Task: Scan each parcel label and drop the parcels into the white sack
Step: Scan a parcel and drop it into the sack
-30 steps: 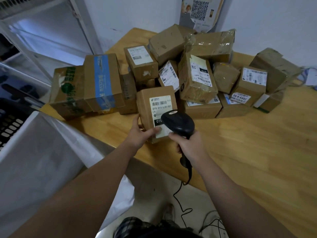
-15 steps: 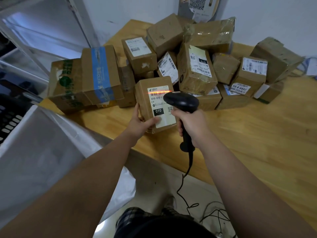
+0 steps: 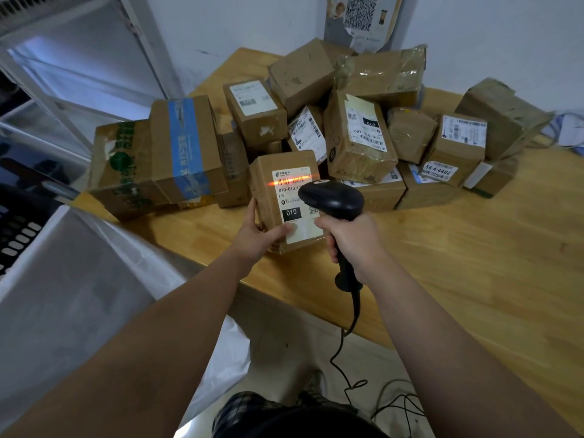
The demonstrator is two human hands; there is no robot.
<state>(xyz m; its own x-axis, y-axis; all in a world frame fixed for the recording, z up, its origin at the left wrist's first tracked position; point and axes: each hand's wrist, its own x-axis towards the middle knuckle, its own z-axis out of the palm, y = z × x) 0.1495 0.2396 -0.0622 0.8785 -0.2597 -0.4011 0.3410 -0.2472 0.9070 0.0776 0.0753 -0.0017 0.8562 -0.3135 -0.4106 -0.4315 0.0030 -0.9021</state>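
Note:
A small brown parcel point(image 3: 268, 191) with a white label marked 010 stands tilted near the table's front edge. My left hand point(image 3: 257, 238) grips its lower left corner, thumb on the label. My right hand point(image 3: 350, 241) holds the handle of a black barcode scanner point(image 3: 331, 199) just right of the parcel. An orange scan line lies across the barcode at the label's top. The white sack point(image 3: 79, 279) gapes open at the lower left, below the table edge.
Several more cardboard parcels point(image 3: 357, 137) are heaped on the wooden table point(image 3: 458, 263) behind the held one. The scanner cable point(image 3: 344, 352) hangs to the floor. A black crate point(image 3: 15, 235) sits at far left, a metal frame behind it.
The scanner drew back from over the label to the parcel's right side, and the orange scan line came on across the barcode. My left hand kept its hold on the parcel.

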